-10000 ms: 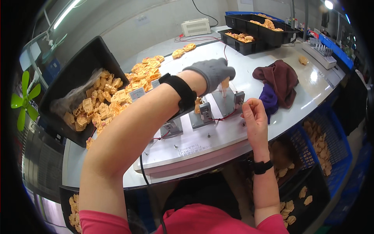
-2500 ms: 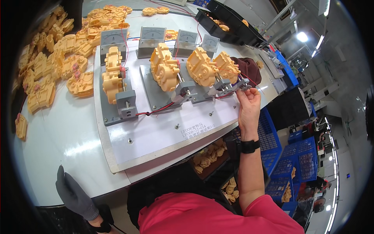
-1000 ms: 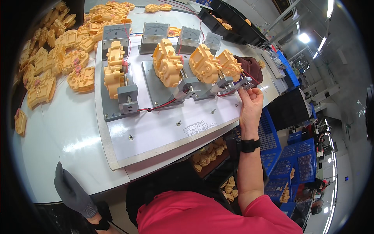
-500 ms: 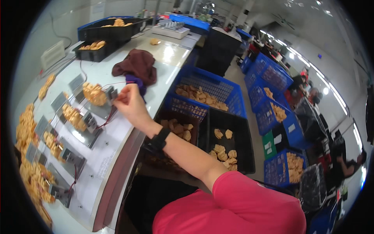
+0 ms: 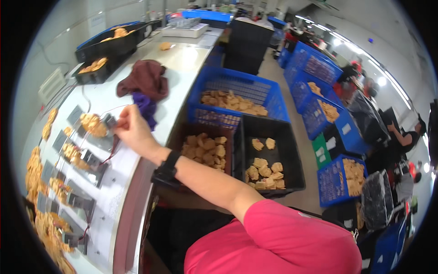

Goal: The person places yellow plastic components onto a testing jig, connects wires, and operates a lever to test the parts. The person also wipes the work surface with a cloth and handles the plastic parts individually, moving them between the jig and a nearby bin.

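My right hand, a black watch on its wrist, reaches over the white bench to the farthest of several grey fixtures. Its thumb and fingers are pinched together against a small grey block on that fixture; whatever lies between the fingertips is hidden. Beside the block, a tan, lumpy piece sits in the fixture. A thin red wire runs close to the fingers. Nearer fixtures hold similar tan pieces, such as this tan piece. My left hand is out of view.
Brown cloth and purple cloth lie beyond my hand. Tan pieces line the bench's left edge. Right of the bench stand a blue crate and a black bin, both with tan pieces. Farther right are stacked blue crates and other people.
The whole view has shifted, and the bench and fixtures appear farther left. My right hand stays pinched at the same fixture's grey block. No piece has visibly changed place.
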Tool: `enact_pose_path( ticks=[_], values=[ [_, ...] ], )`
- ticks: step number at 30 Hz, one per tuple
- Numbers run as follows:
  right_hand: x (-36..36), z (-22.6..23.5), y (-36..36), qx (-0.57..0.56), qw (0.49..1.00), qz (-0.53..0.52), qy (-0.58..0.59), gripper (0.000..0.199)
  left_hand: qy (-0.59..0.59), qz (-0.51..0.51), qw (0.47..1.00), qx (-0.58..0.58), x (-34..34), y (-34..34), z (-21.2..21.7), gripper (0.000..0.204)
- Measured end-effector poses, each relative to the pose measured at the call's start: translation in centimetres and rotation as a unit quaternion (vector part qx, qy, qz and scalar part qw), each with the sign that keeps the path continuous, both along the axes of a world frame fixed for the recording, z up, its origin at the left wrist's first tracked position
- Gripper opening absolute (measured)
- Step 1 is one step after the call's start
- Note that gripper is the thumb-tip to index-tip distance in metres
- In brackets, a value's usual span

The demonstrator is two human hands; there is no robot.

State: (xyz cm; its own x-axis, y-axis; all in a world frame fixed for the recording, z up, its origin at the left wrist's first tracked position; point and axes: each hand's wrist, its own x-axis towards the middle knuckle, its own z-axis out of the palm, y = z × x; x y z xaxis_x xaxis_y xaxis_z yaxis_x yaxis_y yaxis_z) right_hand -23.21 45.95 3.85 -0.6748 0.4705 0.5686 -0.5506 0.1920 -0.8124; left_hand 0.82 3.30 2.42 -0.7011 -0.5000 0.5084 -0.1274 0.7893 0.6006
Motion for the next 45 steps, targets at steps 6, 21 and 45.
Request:
enact_pose_path(
  ticks=[6, 21, 45],
  values=[
    [0.5, 0.4, 0.7, -0.013, 0.999, -0.005, -0.047, 0.042, 0.01, 0.066, 0.996, -0.059, 0.5, -0.6, -1.0, 0.031],
    [3.0, 2.6, 0.6, -0.025, 0.993, 0.074, -0.09, 0.036, 0.023, 0.033, 0.999, -0.003, 0.9, -3.3, -4.5, 0.029],
    [3.3, 2.7, 0.8, -0.005, 0.994, 0.063, -0.091, 0.036, 0.048, 0.032, 0.998, 0.034, 0.8, -2.1, -3.6, 0.031]
  ],
)
